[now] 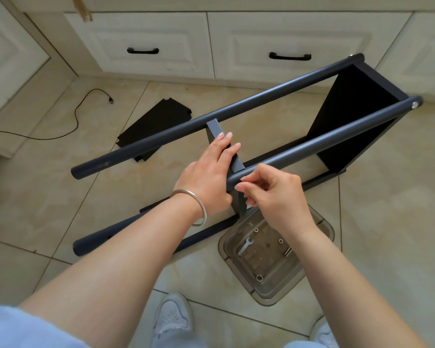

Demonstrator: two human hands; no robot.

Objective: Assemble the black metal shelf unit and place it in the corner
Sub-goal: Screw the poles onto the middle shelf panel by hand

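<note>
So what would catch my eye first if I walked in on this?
Probably the half-built black shelf frame lying on its side across the tiled floor, one panel already fitted at its far end. At centre, the left hand grips a middle shelf panel while the right hand pinches at the near pole.

The tiled floor carries the shelf frame, a loose black panel, a clear tray and a cable.

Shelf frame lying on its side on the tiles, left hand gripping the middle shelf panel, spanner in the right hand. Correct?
Not quite. In the head view the spanner lies in the clear plastic tray on the floor, not in the right hand, whose fingertips pinch at the near pole. The rest holds: the frame lies on its side and the left hand grips the middle shelf panel.
</note>
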